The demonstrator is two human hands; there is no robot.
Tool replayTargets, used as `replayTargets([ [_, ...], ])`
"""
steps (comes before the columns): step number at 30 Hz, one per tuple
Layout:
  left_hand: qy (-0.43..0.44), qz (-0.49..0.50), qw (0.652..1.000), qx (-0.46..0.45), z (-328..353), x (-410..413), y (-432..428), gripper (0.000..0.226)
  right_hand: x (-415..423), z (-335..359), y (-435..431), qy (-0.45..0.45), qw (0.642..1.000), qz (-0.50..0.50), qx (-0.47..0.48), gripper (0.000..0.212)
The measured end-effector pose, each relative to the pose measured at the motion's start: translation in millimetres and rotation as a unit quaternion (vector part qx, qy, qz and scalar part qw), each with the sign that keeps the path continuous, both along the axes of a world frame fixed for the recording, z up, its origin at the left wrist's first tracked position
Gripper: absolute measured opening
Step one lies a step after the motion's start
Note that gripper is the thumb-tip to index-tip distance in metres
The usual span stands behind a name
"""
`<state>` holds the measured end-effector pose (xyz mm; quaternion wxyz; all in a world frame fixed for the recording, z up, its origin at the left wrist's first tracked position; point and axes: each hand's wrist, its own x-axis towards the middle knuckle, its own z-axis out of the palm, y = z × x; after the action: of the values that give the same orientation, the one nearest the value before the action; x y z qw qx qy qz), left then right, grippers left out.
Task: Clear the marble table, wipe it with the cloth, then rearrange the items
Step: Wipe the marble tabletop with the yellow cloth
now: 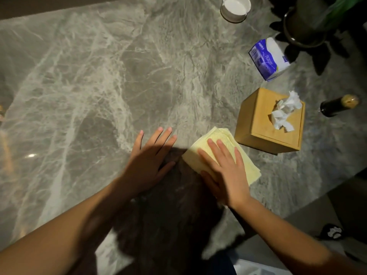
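Observation:
A folded pale yellow cloth [206, 147] lies on the grey marble table [95, 80] near its front right part. My right hand [224, 171] presses flat on the cloth, fingers spread over it and thumb at its near edge. My left hand [151, 161] rests flat on the bare marble just left of the cloth, fingers apart, holding nothing. A wooden tissue box [266, 124] with white tissue sticking out of its top stands right beside the cloth's far right corner.
A blue and white tissue pack [268, 58] lies behind the wooden box. A white round container [235, 7] stands at the far edge. A dark plant pot [303, 30] and a dark bottle [337, 105] are at the right. The table's edge runs diagonally at lower right.

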<state>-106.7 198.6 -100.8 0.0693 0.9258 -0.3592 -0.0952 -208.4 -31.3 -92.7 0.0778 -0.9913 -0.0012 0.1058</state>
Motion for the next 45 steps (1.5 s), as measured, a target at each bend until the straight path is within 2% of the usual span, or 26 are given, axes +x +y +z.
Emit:
replayTargets([
  [2, 0.010, 0.004, 1.000, -0.015, -1.8, 1.5, 2.0, 0.064, -4.0, 0.6, 7.6, -0.001, 1.000, -0.006, -0.012, 0.055],
  [6, 0.007, 0.044, 0.999, -0.021, -3.1, 1.3, 34.2, 0.068, -23.7, 3.5, 49.5, -0.008, 0.994, -0.110, -0.001, 0.056],
  [9, -0.010, 0.064, 0.998, -0.020, -4.3, -0.2, 93.4, 0.064, -47.9, 1.9, 92.9, -0.002, 0.995, -0.102, 0.005, 0.057],
  [14, 0.026, 0.141, 0.990, -0.005, -1.3, 10.4, 216.3, 0.067, -68.0, 1.7, 187.6, -0.001, 1.000, -0.029, 0.006, 0.056],
  [17, 0.020, 0.185, 0.983, -0.003, 3.8, 10.8, 275.7, 0.068, -73.7, -3.7, 240.2, -0.009, 0.997, 0.080, 0.012, 0.055],
  [22, 0.034, 0.231, 0.972, -0.004, 7.7, -0.3, 334.9, 0.068, -72.7, -11.8, 319.8, -0.058, 0.971, 0.215, 0.086, 0.053],
  [27, 0.054, 0.377, 0.925, -0.012, 10.7, -37.5, 383.4, 0.068, -62.9, -11.2, 384.2, -0.058, 0.940, 0.320, 0.103, 0.052],
  [30, 0.041, 0.401, 0.915, 0.015, 12.6, -75.5, 416.2, 0.064, -52.5, -11.8, 415.5, -0.054, 0.911, 0.402, 0.078, 0.054],
  [34, 0.051, 0.400, 0.915, 0.026, 14.6, -95.9, 424.0, 0.063, -44.1, -10.1, 440.1, -0.044, 0.897, 0.437, 0.049, 0.056],
  [39, 0.053, 0.432, 0.900, 0.029, 14.9, -92.2, 409.8, 0.062, -44.9, -14.1, 434.1, -0.074, 0.879, 0.469, 0.037, 0.052],
  [42, 0.046, 0.393, 0.917, 0.055, 19.7, -83.8, 399.0, 0.061, -51.4, -19.3, 415.7, -0.080, 0.853, 0.514, 0.030, 0.055],
  [45, 0.055, 0.349, 0.932, 0.075, 24.5, -71.0, 377.1, 0.062, -57.6, -21.3, 381.4, -0.080, 0.851, 0.515, 0.057, 0.052],
])
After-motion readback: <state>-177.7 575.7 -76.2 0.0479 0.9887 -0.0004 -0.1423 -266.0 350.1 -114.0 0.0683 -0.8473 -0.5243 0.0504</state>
